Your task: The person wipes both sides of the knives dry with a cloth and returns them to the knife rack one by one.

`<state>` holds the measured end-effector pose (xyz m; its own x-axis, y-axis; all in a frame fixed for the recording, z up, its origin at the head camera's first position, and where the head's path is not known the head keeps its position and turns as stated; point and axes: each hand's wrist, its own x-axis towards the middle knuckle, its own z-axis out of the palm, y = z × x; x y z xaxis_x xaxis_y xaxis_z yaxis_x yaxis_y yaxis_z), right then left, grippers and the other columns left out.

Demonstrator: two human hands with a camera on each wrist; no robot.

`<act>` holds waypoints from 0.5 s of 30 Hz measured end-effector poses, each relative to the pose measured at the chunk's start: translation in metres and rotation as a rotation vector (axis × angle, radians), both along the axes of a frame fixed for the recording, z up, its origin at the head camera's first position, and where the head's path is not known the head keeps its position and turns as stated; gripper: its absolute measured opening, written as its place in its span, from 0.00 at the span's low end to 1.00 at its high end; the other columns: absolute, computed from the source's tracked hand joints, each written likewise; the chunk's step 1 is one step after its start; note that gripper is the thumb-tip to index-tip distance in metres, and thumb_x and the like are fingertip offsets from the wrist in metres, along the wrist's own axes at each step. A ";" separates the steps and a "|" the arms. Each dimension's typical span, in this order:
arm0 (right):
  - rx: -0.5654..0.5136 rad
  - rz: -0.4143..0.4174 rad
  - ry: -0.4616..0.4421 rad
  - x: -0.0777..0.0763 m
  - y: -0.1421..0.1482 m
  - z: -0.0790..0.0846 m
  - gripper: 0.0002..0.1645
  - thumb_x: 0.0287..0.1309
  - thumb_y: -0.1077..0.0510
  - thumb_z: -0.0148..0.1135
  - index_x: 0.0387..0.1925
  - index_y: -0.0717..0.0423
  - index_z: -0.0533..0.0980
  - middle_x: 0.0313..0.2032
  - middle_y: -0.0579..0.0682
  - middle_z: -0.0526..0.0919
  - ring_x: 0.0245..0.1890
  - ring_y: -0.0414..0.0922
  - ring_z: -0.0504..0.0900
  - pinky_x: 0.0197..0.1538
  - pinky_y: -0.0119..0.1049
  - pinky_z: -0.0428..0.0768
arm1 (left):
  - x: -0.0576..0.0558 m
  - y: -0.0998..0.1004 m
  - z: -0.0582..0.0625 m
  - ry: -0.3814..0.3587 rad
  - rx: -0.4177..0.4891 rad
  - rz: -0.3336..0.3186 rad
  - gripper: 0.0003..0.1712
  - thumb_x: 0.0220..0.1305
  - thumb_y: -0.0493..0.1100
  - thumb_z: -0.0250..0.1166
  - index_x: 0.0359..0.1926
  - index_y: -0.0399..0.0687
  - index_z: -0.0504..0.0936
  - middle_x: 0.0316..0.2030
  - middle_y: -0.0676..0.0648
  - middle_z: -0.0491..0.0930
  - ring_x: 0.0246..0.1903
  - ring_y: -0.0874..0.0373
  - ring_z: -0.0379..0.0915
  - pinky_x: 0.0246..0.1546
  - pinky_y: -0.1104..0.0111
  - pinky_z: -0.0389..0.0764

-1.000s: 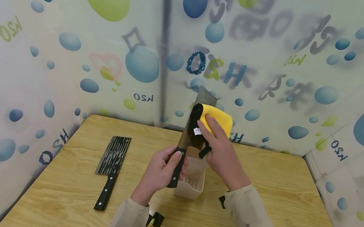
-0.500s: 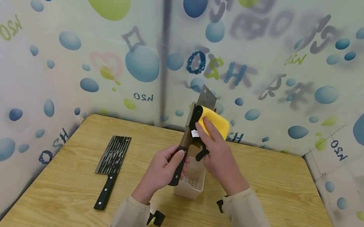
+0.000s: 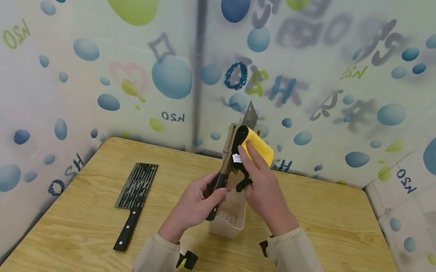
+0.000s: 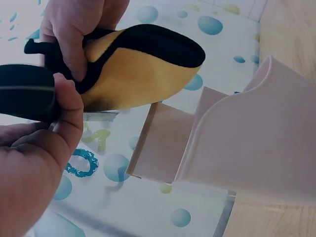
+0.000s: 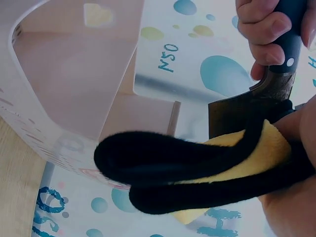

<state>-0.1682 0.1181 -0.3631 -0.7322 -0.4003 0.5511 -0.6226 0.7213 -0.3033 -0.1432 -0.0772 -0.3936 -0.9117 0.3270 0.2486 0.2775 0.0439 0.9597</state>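
My left hand (image 3: pixel 195 203) grips a cleaver (image 3: pixel 251 115) by its riveted black handle, its blade pointing up and away. Folded over the blade is a yellow cloth (image 3: pixel 260 149) with black edging and a small white tag. My right hand (image 3: pixel 266 190) pinches this cloth against the steel, hiding much of the blade. In the right wrist view the blade's heel (image 5: pixel 227 116) shows between the handle and the cloth. A second cleaver (image 3: pixel 135 189), its blade streaked black and silver, lies on the table to the left of my hands.
A pale pink plastic holder (image 3: pixel 225 229) with a slotted bottom stands on the wooden table (image 3: pixel 309 262), just behind and below the held cleaver. Patterned wall sheeting (image 3: pixel 320 76) rises close around the table's back and sides.
The held cleaver has turned in my left hand, so its blade now looks narrower, nearly edge-on. The cloth and right hand have shifted only slightly. The cleaver on the table stays put.
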 end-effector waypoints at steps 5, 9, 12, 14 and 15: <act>-0.014 0.010 0.017 0.003 -0.002 0.001 0.52 0.47 0.85 0.57 0.76 0.58 0.65 0.75 0.62 0.64 0.69 0.61 0.72 0.55 0.49 0.83 | 0.000 0.002 0.001 0.009 -0.014 0.001 0.10 0.78 0.38 0.57 0.52 0.37 0.79 0.34 0.41 0.79 0.31 0.41 0.75 0.32 0.67 0.78; 0.012 0.030 0.078 0.005 -0.004 0.001 0.50 0.47 0.84 0.62 0.74 0.59 0.68 0.74 0.62 0.67 0.68 0.60 0.74 0.53 0.47 0.84 | -0.001 0.003 0.000 0.011 -0.032 0.012 0.09 0.78 0.39 0.57 0.51 0.39 0.79 0.33 0.42 0.78 0.29 0.47 0.75 0.31 0.67 0.77; 0.042 0.055 0.119 0.006 -0.005 0.000 0.47 0.47 0.83 0.65 0.71 0.59 0.72 0.73 0.62 0.68 0.69 0.59 0.73 0.56 0.46 0.83 | -0.001 0.002 -0.001 0.014 -0.044 0.027 0.10 0.78 0.40 0.58 0.52 0.40 0.79 0.32 0.43 0.77 0.28 0.52 0.74 0.31 0.67 0.76; 0.057 0.074 0.131 0.007 -0.005 0.000 0.47 0.45 0.84 0.64 0.69 0.60 0.74 0.73 0.61 0.68 0.71 0.58 0.71 0.57 0.46 0.82 | -0.001 0.001 -0.002 0.014 -0.044 0.035 0.11 0.78 0.41 0.58 0.54 0.41 0.79 0.32 0.43 0.77 0.28 0.54 0.73 0.31 0.67 0.76; 0.062 0.086 0.133 0.008 -0.005 0.000 0.48 0.43 0.85 0.64 0.69 0.59 0.74 0.73 0.61 0.68 0.72 0.57 0.70 0.58 0.46 0.82 | -0.001 0.000 -0.003 0.013 -0.041 0.037 0.12 0.78 0.41 0.58 0.56 0.41 0.79 0.32 0.43 0.77 0.28 0.54 0.73 0.31 0.67 0.76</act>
